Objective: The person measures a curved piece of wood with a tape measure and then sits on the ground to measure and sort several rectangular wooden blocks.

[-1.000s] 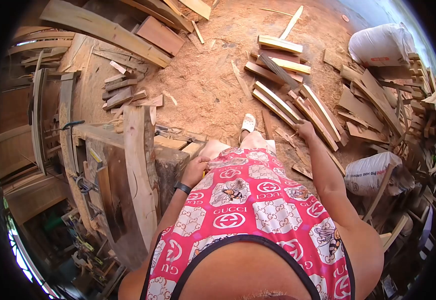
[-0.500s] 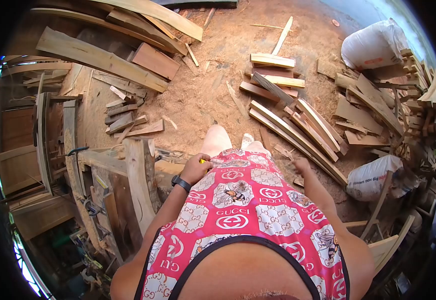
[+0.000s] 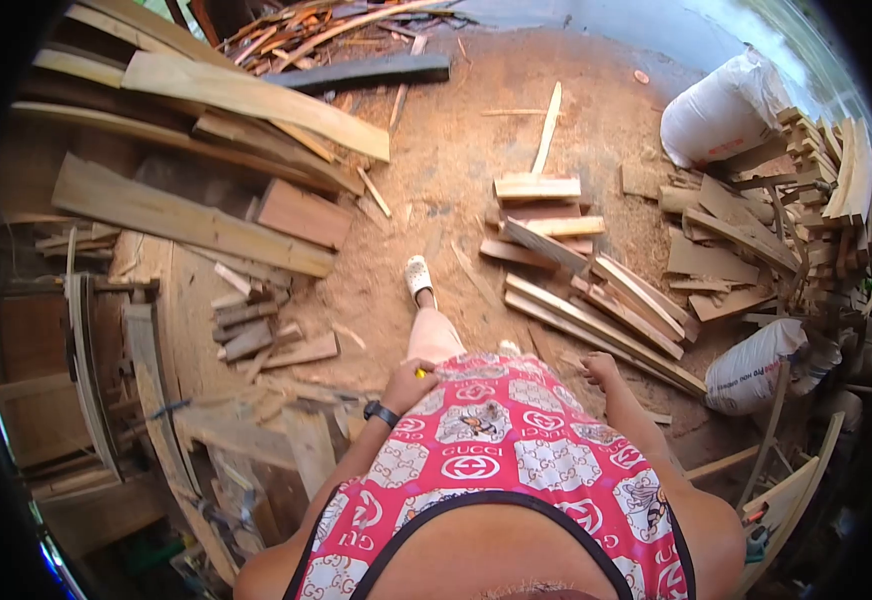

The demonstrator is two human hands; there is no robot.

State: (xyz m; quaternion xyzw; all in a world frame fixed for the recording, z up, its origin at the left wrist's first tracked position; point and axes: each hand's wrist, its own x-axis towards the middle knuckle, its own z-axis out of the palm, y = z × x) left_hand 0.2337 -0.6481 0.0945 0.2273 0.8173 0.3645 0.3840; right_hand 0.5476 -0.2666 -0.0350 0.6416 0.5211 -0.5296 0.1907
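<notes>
My left hand (image 3: 409, 387), with a dark watch (image 3: 382, 413) on its wrist, is closed around a small yellow object (image 3: 421, 373). Most of that object is hidden by the fingers, so its kind does not show. It is held by my hip, against the pink patterned top (image 3: 471, 425). On the other side my right hand (image 3: 601, 370) hangs with loosely bent fingers, and nothing shows in it. Beyond it, apart from the fingers, lie long squared wood strips (image 3: 606, 335) on the ground.
Sawdust covers the ground (image 3: 396, 235). Stacked planks (image 3: 196, 215) lie at left, above a wooden workbench (image 3: 256, 430). Short wood blocks (image 3: 536, 187) lie ahead. A white sack (image 3: 724, 108) and scrap boards (image 3: 716, 262) stand at right, with another sack (image 3: 756, 368) nearer.
My leg in a light clog has come into view ahead as I step forward. Both hands sit lower in the picture. A dark beam and a scrap pile now show farther ahead.
</notes>
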